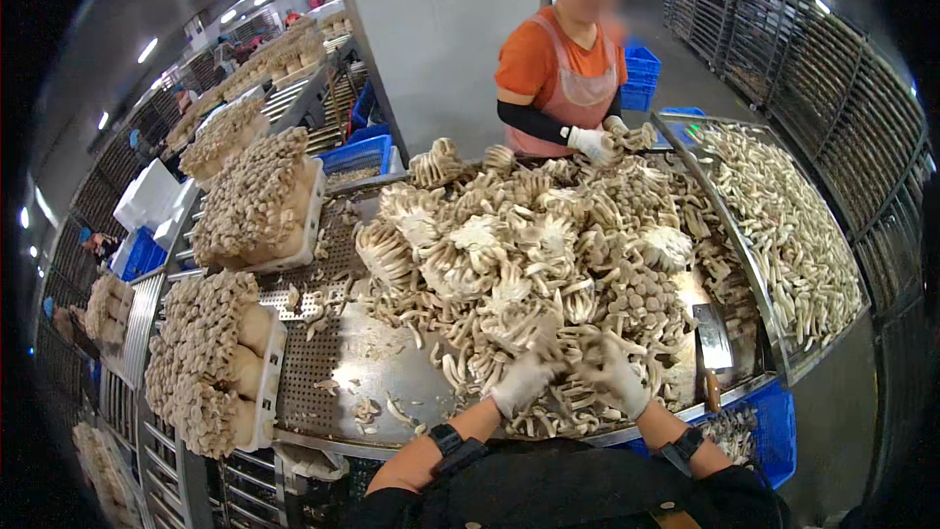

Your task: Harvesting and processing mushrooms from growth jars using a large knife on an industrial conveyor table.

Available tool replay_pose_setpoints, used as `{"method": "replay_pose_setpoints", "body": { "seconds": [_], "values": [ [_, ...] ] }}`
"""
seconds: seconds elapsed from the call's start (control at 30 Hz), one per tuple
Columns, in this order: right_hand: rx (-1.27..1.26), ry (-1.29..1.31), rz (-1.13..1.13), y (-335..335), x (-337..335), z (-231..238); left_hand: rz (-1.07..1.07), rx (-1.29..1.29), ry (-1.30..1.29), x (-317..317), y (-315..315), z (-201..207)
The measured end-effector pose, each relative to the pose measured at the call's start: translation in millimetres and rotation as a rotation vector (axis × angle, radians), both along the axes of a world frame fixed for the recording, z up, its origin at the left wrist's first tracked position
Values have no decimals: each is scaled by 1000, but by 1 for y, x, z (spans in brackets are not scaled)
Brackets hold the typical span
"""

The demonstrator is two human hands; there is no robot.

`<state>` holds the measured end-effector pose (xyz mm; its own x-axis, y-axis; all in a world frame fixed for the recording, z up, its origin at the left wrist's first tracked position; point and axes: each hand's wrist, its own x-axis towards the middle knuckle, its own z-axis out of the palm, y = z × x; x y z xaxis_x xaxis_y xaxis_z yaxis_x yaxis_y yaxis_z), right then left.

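In the middle of the near side of the metal table, both my hands, in white gloves with dirty fingers, are in among the heaped mushrooms (470, 279). My left hand (529, 379) reaches in from the left, its fingers smeared by motion against a brownish clump. Facing it, my right hand (619, 379) has blurred fingers on the other side of that clump. Whether either closes on a mushroom is not clear. The mushrooms have pale stems and grey-brown caps, many still joined in clusters. Right of my right hand lies a cleaver (714, 337) with a wooden handle.
Opposite, a co-worker (560, 69) in an orange shirt handles a mushroom cluster. A tray of loose mushrooms (778, 230) stands at right, above a blue basket (776, 431). White crates of mushroom blocks (264, 372) line the left side. The perforated metal tabletop (382, 362) carries scraps.
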<state>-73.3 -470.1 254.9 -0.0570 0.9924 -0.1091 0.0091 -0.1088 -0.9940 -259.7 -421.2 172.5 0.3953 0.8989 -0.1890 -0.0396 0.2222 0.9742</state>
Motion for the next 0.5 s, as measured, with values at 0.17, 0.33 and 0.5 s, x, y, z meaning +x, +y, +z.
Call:
{"method": "replay_pose_setpoints", "body": {
  "seconds": [0.17,0.33,0.5],
  "values": [
    [-198,362,-43,-6,39,-10,-143,-178,-18,39,-17,18],
    [34,-416,351,-9,78,-70,-632,74,545,72,-33,4],
    [-131,-1008,319,-10,151,-69,-593,-233,360,32,-44,27]
  ]
}}
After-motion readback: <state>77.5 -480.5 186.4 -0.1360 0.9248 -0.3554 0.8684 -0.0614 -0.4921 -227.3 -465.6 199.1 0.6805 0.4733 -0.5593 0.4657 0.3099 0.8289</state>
